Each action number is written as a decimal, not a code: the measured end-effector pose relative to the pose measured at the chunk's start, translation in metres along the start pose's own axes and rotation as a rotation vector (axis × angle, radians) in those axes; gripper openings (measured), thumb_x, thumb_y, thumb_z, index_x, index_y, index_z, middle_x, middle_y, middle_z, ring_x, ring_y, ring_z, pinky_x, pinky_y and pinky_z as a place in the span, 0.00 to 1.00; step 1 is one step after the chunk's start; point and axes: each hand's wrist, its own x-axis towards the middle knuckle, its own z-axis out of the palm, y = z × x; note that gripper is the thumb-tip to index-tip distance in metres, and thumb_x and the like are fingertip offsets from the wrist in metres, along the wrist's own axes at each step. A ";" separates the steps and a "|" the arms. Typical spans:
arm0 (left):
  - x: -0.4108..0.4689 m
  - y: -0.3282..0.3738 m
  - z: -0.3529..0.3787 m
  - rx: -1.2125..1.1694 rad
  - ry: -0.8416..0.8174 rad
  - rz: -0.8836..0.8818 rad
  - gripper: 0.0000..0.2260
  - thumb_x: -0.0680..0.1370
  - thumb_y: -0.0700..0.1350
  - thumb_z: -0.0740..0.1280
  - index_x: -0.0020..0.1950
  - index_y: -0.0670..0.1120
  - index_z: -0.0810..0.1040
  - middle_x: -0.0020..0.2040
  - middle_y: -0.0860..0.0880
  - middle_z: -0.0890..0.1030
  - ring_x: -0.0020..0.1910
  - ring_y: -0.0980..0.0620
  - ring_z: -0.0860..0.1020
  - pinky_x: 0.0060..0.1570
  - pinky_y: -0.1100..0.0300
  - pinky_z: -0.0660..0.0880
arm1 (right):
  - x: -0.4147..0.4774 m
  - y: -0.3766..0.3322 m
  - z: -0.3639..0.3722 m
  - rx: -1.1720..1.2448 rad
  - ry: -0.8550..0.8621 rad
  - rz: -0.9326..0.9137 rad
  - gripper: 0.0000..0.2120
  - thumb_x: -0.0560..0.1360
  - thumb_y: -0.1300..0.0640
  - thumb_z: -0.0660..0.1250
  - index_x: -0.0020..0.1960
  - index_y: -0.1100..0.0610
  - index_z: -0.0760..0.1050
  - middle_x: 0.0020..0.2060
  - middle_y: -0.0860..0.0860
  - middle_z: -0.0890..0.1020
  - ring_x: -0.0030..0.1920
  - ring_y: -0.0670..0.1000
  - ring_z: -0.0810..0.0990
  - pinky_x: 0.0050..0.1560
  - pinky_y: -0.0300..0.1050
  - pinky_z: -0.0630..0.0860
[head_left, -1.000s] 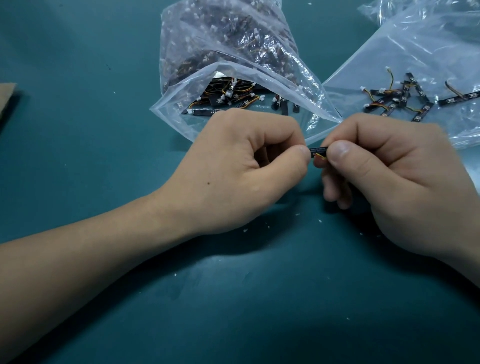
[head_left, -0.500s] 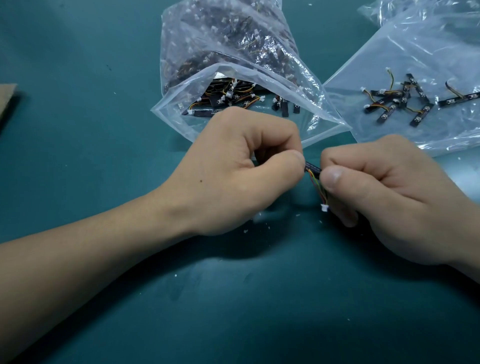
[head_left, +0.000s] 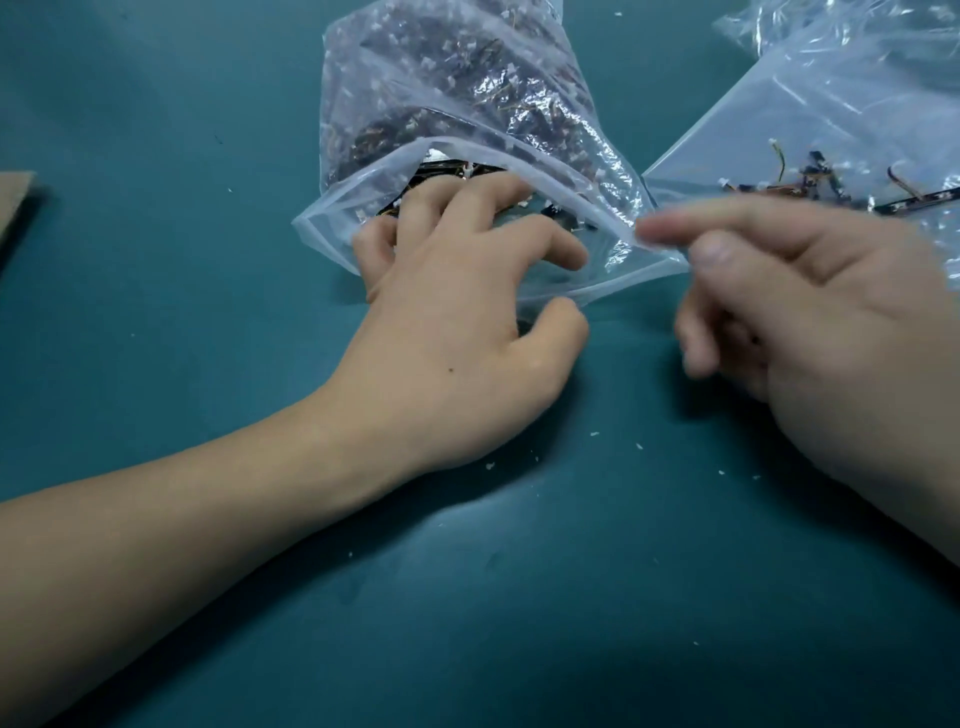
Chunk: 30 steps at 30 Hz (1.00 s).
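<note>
We record a change of step. Half a second ago both hands pinched one small wired strip between them at the centre of the frame; now they have parted and that strip is no longer between them. The left hand (head_left: 457, 332) has gone forward into the mouth of the open bag (head_left: 467, 104) at upper centre. Its fingers (head_left: 498, 195) are spread and only lightly bent among the stock strips (head_left: 447, 171) inside, and its thumb lies outside, under the bag's lower lip. We see no strip gripped there yet. The right hand (head_left: 810, 312) has swung to the right of the frame and is blurred by motion. Its forefinger is stretched out towards the bag mouth and its other fingers are loosely curled, but we cannot tell whether it has hold of anything. Just above it, on the flat bag (head_left: 779, 119) at upper right, lie the loose strips (head_left: 810, 176). We judge the handled piece has joined them, though no single one can be identified as it. Our reading is that one piece is finished and the next is being fetched, with the stock bag far from spent. White flecks (head_left: 639, 445) dot the green mat (head_left: 519, 597) below the hands — likely debris from the work. A piece of cardboard (head_left: 15, 202) sits at the left edge.
</note>
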 end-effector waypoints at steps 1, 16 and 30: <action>-0.001 0.001 0.000 0.079 -0.025 0.001 0.19 0.74 0.57 0.60 0.63 0.61 0.78 0.74 0.58 0.69 0.78 0.51 0.58 0.70 0.54 0.48 | -0.003 -0.001 0.002 -0.104 -0.063 -0.051 0.10 0.83 0.54 0.63 0.54 0.50 0.84 0.26 0.51 0.79 0.23 0.44 0.69 0.28 0.31 0.65; -0.003 -0.003 0.002 0.113 0.068 0.114 0.15 0.78 0.47 0.63 0.60 0.61 0.81 0.57 0.61 0.76 0.61 0.51 0.68 0.54 0.57 0.53 | -0.011 -0.004 0.004 -0.420 -0.204 -0.168 0.05 0.80 0.53 0.68 0.49 0.47 0.83 0.27 0.50 0.78 0.28 0.53 0.75 0.31 0.46 0.70; -0.004 0.001 -0.001 -0.225 0.239 0.281 0.12 0.77 0.40 0.71 0.54 0.56 0.77 0.46 0.61 0.79 0.48 0.56 0.75 0.56 0.45 0.71 | -0.009 -0.002 0.007 -0.199 -0.081 -0.060 0.10 0.77 0.48 0.70 0.57 0.45 0.75 0.31 0.54 0.81 0.24 0.56 0.72 0.27 0.40 0.69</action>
